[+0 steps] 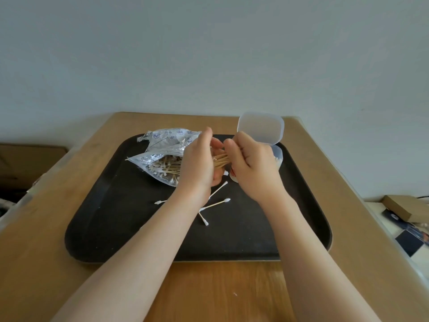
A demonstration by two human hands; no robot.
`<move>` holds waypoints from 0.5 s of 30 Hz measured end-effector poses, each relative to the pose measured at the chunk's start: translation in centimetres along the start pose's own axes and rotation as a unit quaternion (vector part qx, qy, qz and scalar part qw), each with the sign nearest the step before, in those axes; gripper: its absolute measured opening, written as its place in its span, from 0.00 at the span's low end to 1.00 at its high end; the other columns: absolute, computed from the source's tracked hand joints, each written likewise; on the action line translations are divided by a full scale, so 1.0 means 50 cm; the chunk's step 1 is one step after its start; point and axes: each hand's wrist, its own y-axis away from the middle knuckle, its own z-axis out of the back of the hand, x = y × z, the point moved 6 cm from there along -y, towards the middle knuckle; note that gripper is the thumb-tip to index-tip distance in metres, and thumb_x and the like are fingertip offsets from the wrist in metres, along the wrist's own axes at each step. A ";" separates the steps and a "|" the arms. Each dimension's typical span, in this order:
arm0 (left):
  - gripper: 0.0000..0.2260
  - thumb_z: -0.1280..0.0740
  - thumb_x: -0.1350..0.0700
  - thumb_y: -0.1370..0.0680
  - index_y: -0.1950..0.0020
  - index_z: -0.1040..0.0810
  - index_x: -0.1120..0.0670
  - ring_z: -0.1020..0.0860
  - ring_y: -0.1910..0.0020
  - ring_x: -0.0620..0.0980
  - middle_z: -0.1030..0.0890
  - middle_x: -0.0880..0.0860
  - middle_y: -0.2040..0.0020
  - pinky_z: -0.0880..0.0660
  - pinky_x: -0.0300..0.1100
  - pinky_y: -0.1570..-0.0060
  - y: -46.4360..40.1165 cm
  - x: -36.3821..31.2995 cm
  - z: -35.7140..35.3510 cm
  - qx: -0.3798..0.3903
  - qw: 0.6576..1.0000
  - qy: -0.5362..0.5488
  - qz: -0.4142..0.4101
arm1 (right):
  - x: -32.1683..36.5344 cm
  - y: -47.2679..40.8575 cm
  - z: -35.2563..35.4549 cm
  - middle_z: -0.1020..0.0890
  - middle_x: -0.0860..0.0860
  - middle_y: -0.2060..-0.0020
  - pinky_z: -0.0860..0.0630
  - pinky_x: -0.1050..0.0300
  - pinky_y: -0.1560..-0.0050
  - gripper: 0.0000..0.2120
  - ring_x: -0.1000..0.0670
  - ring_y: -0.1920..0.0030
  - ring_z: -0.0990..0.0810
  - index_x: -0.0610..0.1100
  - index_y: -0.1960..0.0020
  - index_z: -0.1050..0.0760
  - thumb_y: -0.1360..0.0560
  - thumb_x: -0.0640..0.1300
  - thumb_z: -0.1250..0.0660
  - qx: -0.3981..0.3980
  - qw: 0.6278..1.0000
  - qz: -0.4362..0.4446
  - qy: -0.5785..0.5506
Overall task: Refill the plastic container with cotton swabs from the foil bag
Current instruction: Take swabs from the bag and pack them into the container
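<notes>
A crumpled foil bag [162,147] lies on the far left of a black tray [111,228], its mouth full of wooden-stick cotton swabs. A clear plastic container [277,156] stands at the tray's far right with its hinged lid [261,127] raised; some swabs show inside. Between bag and container, my left hand [197,166] and my right hand [253,168] together hold a bundle of cotton swabs [220,160], fingers curled round the sticks. Three loose swabs [214,204] lie on the tray below my wrists.
The tray sits on a wooden table [232,291] pushed against a pale wall. A cardboard box [404,206] and dark items lie on a surface off the table's right edge. Dark furniture stands to the left.
</notes>
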 end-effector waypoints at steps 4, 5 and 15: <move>0.19 0.48 0.47 0.18 0.63 0.29 0.56 0.32 0.80 0.46 0.26 0.53 0.66 0.37 0.33 0.79 -0.023 -0.011 -0.010 -0.029 0.996 -0.065 -0.046 | -0.006 -0.007 0.019 0.29 0.51 0.77 0.36 0.65 0.74 0.12 0.53 0.75 0.30 0.42 0.63 0.30 0.23 0.46 0.37 0.027 0.999 0.011 0.022; 0.19 0.49 0.47 0.18 0.61 0.29 0.56 0.30 0.77 0.47 0.25 0.53 0.66 0.33 0.37 0.76 -0.025 -0.015 -0.019 -0.017 0.992 -0.093 -0.080 | -0.016 -0.013 0.037 0.30 0.53 0.77 0.37 0.67 0.74 0.11 0.55 0.75 0.31 0.43 0.63 0.30 0.23 0.45 0.36 0.011 0.999 -0.002 0.036; 0.17 0.32 0.50 0.26 0.38 0.25 0.51 0.35 0.32 0.53 0.37 0.51 0.28 0.34 0.48 0.36 -0.065 0.061 -0.082 0.170 0.667 -0.676 -0.263 | -0.141 -0.116 0.167 0.27 0.45 0.69 0.32 0.53 0.68 0.12 0.42 0.67 0.29 0.39 0.59 0.29 0.22 0.47 0.40 -0.014 0.944 -0.042 0.328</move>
